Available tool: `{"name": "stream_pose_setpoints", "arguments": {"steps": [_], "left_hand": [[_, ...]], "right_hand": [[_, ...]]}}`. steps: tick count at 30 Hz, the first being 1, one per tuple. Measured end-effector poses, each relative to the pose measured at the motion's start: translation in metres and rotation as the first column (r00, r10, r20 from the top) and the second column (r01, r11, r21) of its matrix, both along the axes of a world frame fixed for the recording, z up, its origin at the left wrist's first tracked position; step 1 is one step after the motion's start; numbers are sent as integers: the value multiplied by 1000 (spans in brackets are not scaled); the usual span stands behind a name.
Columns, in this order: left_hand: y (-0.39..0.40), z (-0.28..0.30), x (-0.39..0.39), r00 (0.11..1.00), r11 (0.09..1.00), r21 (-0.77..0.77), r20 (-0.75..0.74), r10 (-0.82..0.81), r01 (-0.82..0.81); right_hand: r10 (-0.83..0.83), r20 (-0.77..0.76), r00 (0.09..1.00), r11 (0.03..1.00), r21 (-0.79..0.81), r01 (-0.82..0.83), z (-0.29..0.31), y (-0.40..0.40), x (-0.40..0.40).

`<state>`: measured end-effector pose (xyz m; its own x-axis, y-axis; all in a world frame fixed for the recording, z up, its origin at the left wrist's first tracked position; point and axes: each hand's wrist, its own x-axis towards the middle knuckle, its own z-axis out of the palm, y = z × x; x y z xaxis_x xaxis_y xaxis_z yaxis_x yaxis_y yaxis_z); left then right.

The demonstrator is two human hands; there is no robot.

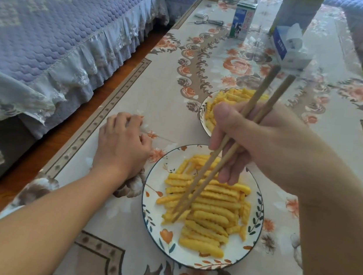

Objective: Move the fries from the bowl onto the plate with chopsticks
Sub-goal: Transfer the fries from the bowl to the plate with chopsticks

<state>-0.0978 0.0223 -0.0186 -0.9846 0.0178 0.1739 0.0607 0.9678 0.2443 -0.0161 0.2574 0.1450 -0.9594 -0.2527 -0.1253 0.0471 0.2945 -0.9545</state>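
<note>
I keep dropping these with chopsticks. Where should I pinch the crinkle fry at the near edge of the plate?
Pinch the nearest fry at its middle, chopsticks coming from above, across its width. It lies flat and crosswise, with both long sides exposed.

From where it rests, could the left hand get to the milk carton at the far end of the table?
Probably yes: the left hand rests on the cloth, holding nothing, and bare tablecloth leads toward the milk carton. Whether the arm stretches that far is unclear.

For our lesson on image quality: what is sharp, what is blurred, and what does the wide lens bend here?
Head view: fries on the plate look sharp; the chopsticks blur toward their upper ends; the milk carton is soft; the table edge slants, forearms balloon near the bottom corners; light is even.
</note>
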Motion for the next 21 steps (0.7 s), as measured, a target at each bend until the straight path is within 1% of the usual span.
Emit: {"name": "stream_pose_setpoints", "arguments": {"steps": [7, 9, 12, 15, 18, 19, 21], "left_hand": [[0, -1, 1, 1000, 1000, -11, -11, -13, 13], [-1, -1, 1, 1000, 1000, -10, -15, -14, 13], [-1, -2, 0, 1000, 1000, -3, -23, -13, 12], [-1, -3, 0, 1000, 1000, 4, -28, -8, 8], [-2, -4, 0, 1000, 1000, 3, -25, -9, 9], [-3, -5, 0, 1000, 1000, 2, -27, -9, 9], [-3, -5, 0, 1000, 1000, -1, -29, -10, 10]], "right_hand": [[126, 31, 992, 987, 92, -128, -6, -12, 2], [134, 22, 991, 986, 99, -136, -7, -13, 2], [105, -6, 994, 991, 79, -104, -6, -5, 0], [12, -79, 997, 999, 39, -9, -1, 6, -1], [-165, -172, 971, 985, 13, 170, -1, 20, -7], [-248, -213, 945, 967, 4, 255, -3, 27, -11], [-428, -309, 849, 895, -13, 446, -9, 41, -19]]}}
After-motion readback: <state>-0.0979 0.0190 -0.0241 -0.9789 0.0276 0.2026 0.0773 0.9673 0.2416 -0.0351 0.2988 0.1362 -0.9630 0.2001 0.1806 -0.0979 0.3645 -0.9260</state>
